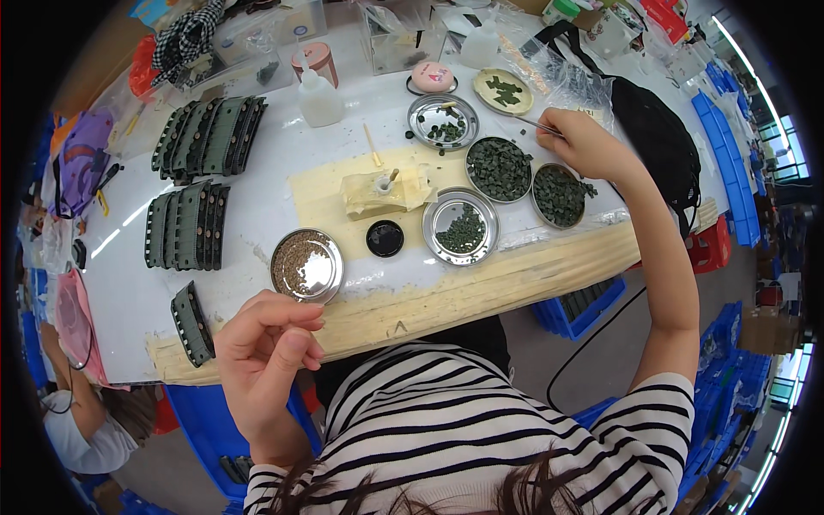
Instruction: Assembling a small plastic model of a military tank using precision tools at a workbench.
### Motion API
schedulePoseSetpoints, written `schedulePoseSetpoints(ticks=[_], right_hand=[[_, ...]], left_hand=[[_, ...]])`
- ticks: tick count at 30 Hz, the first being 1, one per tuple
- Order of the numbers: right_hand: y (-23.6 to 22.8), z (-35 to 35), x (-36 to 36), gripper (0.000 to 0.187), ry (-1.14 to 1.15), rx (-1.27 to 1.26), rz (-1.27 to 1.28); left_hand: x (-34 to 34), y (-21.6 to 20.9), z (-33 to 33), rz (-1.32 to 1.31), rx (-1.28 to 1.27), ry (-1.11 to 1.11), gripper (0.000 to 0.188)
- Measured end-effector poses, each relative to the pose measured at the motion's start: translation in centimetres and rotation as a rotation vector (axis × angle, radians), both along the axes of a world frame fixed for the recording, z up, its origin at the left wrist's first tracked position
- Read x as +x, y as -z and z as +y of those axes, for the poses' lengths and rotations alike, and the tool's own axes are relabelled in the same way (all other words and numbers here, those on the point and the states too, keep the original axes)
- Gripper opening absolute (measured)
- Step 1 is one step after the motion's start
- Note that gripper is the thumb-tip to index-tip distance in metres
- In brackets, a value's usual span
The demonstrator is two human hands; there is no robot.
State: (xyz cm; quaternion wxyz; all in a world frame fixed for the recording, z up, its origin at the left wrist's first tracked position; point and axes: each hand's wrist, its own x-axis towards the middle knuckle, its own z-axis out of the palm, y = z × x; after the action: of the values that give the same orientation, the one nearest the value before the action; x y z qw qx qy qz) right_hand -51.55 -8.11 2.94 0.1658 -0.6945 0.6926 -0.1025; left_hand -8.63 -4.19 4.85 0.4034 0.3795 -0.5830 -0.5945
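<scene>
White tabletop (pixel 264 196) is lying below the right hand (pixel 590 148), which is pinching a thin tool (pixel 530 122) (left hand (pixel 262 343) is curling half-open).

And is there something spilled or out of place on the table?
Yes: a few green bits lie loose on the table beside the dish below the pink case, while similar ones are inside it; perhaps dropped.

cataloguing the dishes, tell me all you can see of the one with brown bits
The dish is round, shallow and silver, shiny like metal, with a low rim. Small brown bits cover mainly its left side, leaving bright bare base at right. It sits flat on the table, near the front edge. The left hand is close; contact is unclear.
</scene>
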Motion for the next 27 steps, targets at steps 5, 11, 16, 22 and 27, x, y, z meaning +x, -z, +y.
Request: schedulePoseSetpoints(ticks=[5, 11, 16, 22, 27], right_hand=[[-0.2, 0.0, -0.4, 0.017, -0.034, -0.003, 0.026], [0.9, -0.4, -1.4, 0.017, -0.185, -0.201, 0.095], [-0.8, 0.0, -1.9, 0.018, -0.007, -0.113, 0.0], [-1.7, 0.6, -0.6, 0.024, 0.11, 0.056, 0.088], [-1.0, 0.3, 0.1, 0.028, 0.176, 0.165, 0.012]], left_hand=[[-0.1, -0.2, 0.3, 0.018, 0.016, 0.01, 0.018], [-0.5, 0.0, 0.8, 0.035, 0.053, 0.055, 0.016], [-0.6, 0.0, 0.7, 0.033, 0.064, 0.08, 0.017], [-0.5, 0.2, 0.8, 0.036, 0.068, 0.061, 0.017], [-0.8, 0.2, 1.1, 0.039, 0.067, 0.073, 0.017]])
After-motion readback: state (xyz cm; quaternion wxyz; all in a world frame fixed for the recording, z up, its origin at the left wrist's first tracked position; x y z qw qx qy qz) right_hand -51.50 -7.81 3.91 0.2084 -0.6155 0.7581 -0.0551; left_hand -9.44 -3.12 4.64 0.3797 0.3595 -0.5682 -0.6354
